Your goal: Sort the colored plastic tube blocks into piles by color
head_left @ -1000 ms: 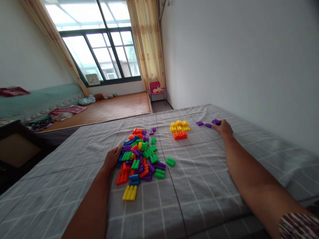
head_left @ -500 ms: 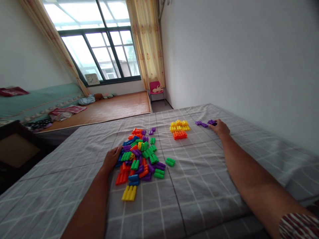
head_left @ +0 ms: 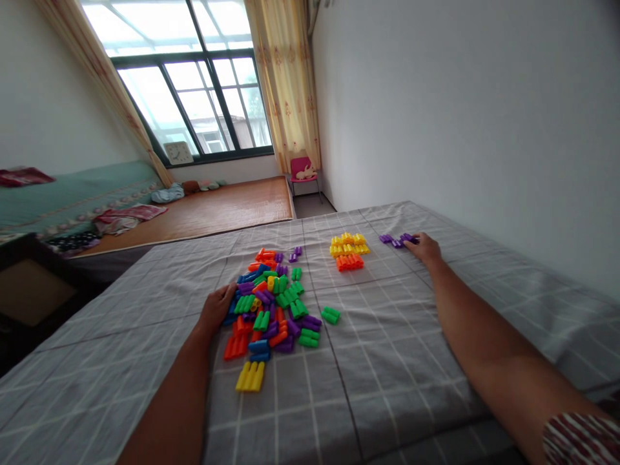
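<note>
Several purple tube-shaped toy blocks (head_left: 386,239) lie in a short row on the grey checked sheet. At the row's right end my right hand (head_left: 427,248) pinches a purple block (head_left: 408,238) between thumb and fingers, against its neighbour. My left hand (head_left: 216,309) rests at the left edge of a mixed pile of blocks (head_left: 266,300), beside blue ones, its fingers loosely extended and partly hidden. Orange, green, purple, blue and yellow pieces make up the pile. Yellow blocks (head_left: 349,248) stand grouped left of the purple row, with orange blocks (head_left: 349,263) in front of them.
A green block (head_left: 330,315) lies apart, right of the pile, and a yellow block (head_left: 250,376) lies nearest me. The checked sheet (head_left: 397,361) covers the surface. A white wall (head_left: 460,116) borders the right side. Beyond are a brown mat (head_left: 232,203) and a pink chair (head_left: 301,170).
My right hand has shifted slightly left, bringing its purple block up against the other purple ones. My left hand stays by the pile.
</note>
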A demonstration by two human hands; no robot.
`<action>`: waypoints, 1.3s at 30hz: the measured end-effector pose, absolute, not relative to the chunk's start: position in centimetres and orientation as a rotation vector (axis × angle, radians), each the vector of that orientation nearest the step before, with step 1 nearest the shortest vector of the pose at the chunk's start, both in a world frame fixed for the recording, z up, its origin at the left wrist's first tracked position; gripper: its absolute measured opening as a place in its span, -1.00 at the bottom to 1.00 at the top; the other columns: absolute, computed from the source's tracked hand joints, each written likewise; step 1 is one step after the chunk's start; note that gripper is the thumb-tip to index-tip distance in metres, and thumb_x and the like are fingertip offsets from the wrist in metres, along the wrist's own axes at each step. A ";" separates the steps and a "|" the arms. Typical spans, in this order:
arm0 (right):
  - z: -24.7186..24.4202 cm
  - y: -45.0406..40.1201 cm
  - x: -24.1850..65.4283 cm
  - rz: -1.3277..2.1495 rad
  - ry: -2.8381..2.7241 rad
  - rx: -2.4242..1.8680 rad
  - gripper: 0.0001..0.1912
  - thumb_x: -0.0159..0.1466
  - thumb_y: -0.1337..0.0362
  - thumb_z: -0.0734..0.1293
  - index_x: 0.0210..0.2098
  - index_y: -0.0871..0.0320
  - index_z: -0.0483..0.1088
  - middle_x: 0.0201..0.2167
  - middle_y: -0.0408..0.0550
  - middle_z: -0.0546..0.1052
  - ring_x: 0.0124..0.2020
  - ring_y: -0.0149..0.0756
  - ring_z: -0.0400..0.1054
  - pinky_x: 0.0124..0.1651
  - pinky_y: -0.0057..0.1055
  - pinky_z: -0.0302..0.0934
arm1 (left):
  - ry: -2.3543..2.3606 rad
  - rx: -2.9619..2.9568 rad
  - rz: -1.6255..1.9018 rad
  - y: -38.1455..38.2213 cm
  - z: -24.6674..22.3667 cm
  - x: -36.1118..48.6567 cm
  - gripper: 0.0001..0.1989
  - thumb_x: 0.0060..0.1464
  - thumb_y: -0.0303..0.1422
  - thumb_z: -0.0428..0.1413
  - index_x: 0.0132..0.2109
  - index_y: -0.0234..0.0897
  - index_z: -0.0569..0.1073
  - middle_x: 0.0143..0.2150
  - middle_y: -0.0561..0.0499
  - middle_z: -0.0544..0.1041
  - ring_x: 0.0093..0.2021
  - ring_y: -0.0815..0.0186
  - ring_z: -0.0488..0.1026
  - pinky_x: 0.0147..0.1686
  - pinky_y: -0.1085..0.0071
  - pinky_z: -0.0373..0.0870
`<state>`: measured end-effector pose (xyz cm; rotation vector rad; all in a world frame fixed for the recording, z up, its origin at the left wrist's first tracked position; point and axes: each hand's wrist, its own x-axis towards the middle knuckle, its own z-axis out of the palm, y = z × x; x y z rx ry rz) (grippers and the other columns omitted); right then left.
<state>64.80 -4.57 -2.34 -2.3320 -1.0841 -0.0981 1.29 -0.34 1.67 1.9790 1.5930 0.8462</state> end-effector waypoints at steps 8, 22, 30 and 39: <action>-1.8 -4.5 64.0 -0.201 -1.074 -2.200 -0.48 0.19 -0.07 0.28 -0.03 0.18 0.36 -0.08 0.11 0.51 -0.11 -0.08 0.38 -0.11 -0.26 0.22 | 1.601 1.950 0.848 -0.3 1.7 1.4 -0.37 0.04 0.13 -0.09 -0.26 -0.37 0.55 -0.39 0.00 0.56 -0.27 0.18 0.43 -0.33 0.45 0.29; -0.2 -5.3 60.3 -0.392 -1.489 -2.275 -0.73 0.20 0.04 0.32 -0.23 0.08 0.42 -0.22 0.00 0.50 -0.16 -0.14 0.33 -0.23 -0.33 0.12 | 1.563 1.972 0.868 -0.3 1.6 1.3 -0.39 0.04 0.13 -0.08 -0.30 -0.36 0.54 -0.39 0.01 0.55 -0.29 0.21 0.42 -0.31 0.45 0.30; -0.3 -4.8 59.5 -0.516 -1.580 -2.190 -0.66 0.30 0.05 0.20 -0.08 0.08 0.43 -0.06 0.08 0.50 0.06 0.00 0.17 0.00 -0.12 0.05 | 1.581 1.923 0.877 -0.4 1.7 1.5 -0.38 0.01 0.14 -0.06 -0.31 -0.36 0.55 -0.42 0.03 0.54 -0.32 0.22 0.42 -0.35 0.46 0.29; -0.1 -4.2 57.3 -0.362 -1.783 -2.215 -0.63 0.33 0.02 0.10 -0.07 -0.08 0.46 0.05 -0.13 0.49 0.24 -0.03 -0.05 0.21 0.13 -0.27 | 1.593 1.952 0.858 -0.2 1.5 1.3 -0.39 0.04 0.11 -0.08 -0.24 -0.36 0.56 -0.35 -0.01 0.57 -0.25 0.17 0.44 -0.30 0.44 0.31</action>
